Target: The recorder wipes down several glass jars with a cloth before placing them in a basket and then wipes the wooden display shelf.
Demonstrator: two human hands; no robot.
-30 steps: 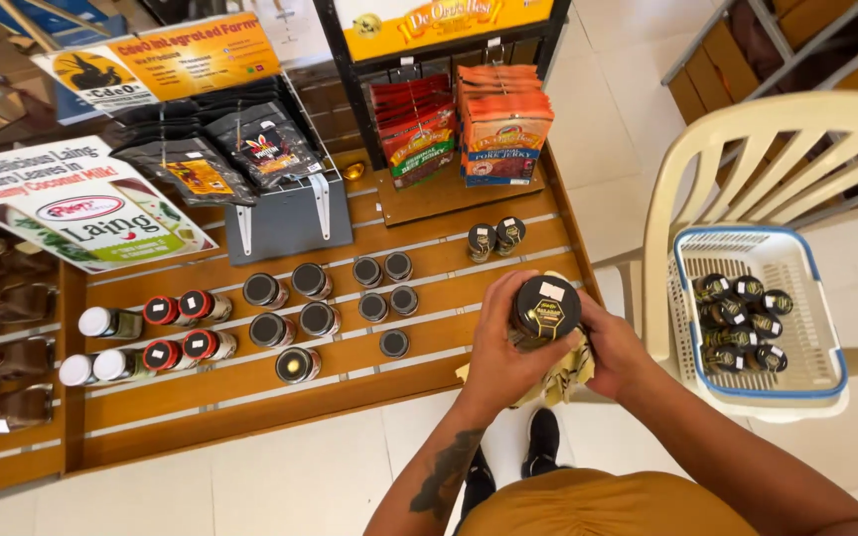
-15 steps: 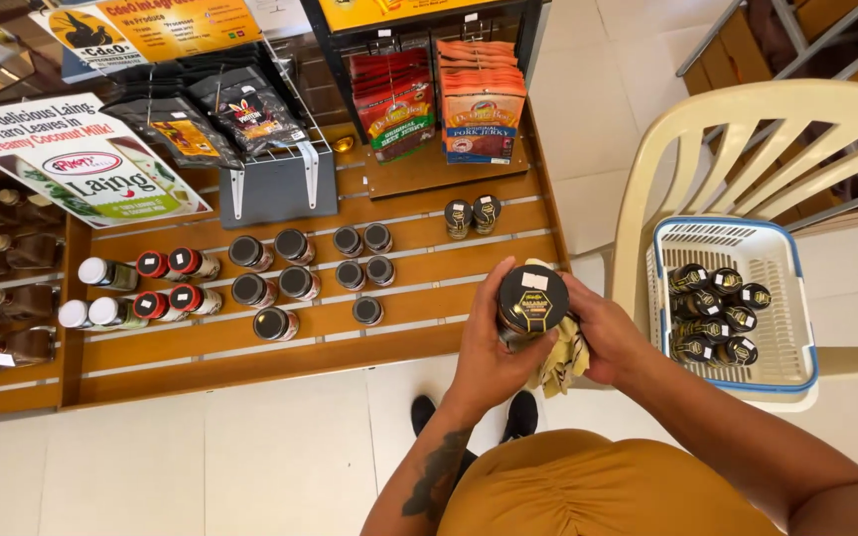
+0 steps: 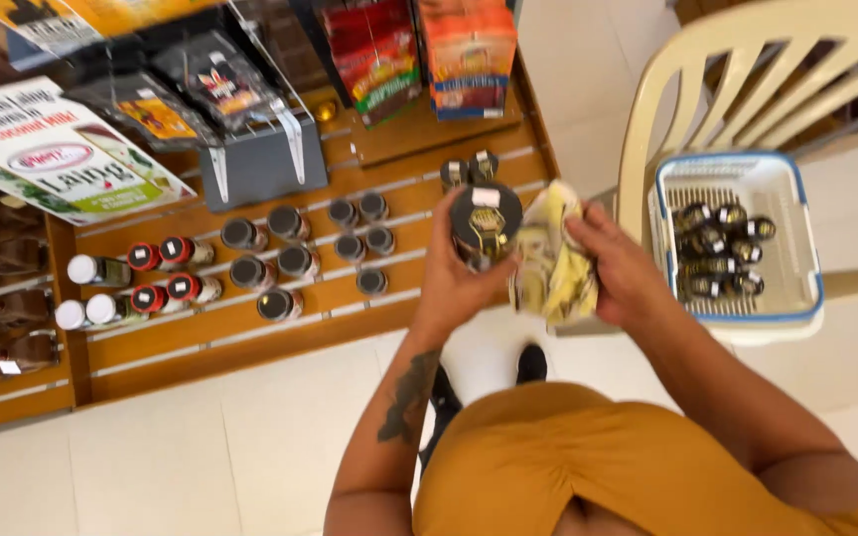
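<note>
While earlier the cloth (image 3: 553, 260) sat bunched beneath the jar (image 3: 485, 224), it now lies against the jar's side at 3 o'clock, gripped by the right hand (image 3: 620, 268); the left hand (image 3: 459, 278) clasps the jar above the shelf (image 3: 250, 342). Wiping appears underway.

A shop; wooden display shelf (image 3: 250, 328) lined with jars (image 3: 280, 263); hanging snack packets (image 3: 374, 55); promotional sign (image 3: 52, 149).

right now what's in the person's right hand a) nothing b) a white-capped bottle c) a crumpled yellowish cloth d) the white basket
c: the right hand grips a crumpled yellowish cloth beside the black-lidded jar that the left hand holds.
</note>
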